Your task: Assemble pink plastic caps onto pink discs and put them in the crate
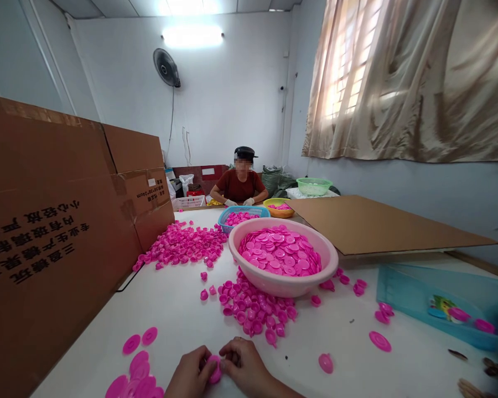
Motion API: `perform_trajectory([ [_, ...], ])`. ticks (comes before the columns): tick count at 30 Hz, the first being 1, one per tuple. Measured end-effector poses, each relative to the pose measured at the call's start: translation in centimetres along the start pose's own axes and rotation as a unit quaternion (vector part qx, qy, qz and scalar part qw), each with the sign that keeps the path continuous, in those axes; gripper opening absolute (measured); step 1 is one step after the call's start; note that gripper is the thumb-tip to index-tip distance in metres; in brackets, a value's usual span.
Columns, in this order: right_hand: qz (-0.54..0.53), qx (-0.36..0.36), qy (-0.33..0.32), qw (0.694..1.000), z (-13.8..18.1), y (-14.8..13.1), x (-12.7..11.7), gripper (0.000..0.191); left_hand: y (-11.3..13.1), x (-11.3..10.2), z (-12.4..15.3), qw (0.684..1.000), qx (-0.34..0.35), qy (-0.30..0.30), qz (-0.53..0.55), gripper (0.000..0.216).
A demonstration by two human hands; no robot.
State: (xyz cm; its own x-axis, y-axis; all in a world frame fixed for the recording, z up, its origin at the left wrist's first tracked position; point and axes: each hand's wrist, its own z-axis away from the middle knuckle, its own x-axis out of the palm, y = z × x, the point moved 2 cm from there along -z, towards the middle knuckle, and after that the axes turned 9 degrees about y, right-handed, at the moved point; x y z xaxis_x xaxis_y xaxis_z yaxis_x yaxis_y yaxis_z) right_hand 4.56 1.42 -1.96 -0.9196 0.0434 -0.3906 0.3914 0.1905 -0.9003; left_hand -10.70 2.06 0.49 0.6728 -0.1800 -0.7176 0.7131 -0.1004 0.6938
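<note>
A small round pink plastic piece (pixel 214 369) is pinched in my left hand (pixel 191 373) at the front edge of the table. My right hand (pixel 244 365) meets it from the other side, thumb and fingers curled at its edge. Flat pink discs (pixel 139 369) lie in an overlapping pile left of my hands. Just beyond them is a heap of small pink plastic cups (pixel 253 309), some with a pointed nub. Behind that heap stands a pale pink basin (pixel 330 271) full of flat pink discs (pixel 282 251).
A large cardboard box (pixel 66 221) walls off the left side. More pink cups (pixel 186 243) spread beside it. At right are a cardboard sheet (pixel 390 224) and a blue translucent tray (pixel 398 282). Across the table, a gloved person (pixel 240 185) sits behind a blue basket (pixel 265 211).
</note>
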Motion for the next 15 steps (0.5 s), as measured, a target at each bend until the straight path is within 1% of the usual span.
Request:
perform_trajectory([
  [8, -0.002, 0.0, 0.003, 1.0, 0.02, 0.05, 0.02, 0.017, 0.25, -0.26, 0.14, 1.0, -0.022, 0.006, 0.015, 0.028],
  [15, -0.003, -0.005, 0.001, 1.0, 0.05, 0.22, 0.06, 0.017, 0.63, -0.5, 0.36, 0.999, -0.025, 0.002, 0.021, 0.028],
])
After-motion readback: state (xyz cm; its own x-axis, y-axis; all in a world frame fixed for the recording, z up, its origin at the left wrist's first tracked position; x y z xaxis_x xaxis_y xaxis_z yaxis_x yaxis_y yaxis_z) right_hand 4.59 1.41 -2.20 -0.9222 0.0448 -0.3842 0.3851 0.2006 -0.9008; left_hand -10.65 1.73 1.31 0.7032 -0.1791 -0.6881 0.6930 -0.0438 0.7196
